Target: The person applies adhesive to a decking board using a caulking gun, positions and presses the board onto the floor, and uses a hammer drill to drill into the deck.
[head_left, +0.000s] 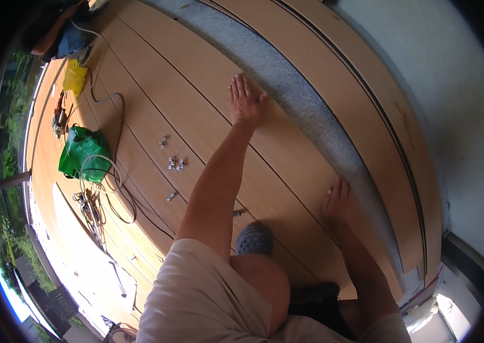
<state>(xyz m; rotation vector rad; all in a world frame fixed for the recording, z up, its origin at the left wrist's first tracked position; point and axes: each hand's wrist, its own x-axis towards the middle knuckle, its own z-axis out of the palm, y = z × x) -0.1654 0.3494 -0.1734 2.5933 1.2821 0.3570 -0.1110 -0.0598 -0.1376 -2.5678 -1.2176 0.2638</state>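
My left hand (246, 103) lies flat near the edge of a long tan decking board (293, 171), fingers stretched forward and thumb out to the side. Closer to me, my right hand (337, 201) rests on the same board beside its edge, fingers extended. Neither hand holds anything. Alongside this edge runs a strip of grey concrete (310, 120), and loose-looking tan boards (333, 68) lie on its far side. Several small metal clips (172, 163) sit on the decking left of my left forearm. A small dark piece (237, 213) lies near my shoe.
To the left are a green bag (84, 153), a yellow bag (74, 77), a power tool (59, 120), coiled cables (90, 208) and a cord (122, 120) across the boards. Another person (67, 37) is at the far left. A pale wall (425, 74) borders the right.
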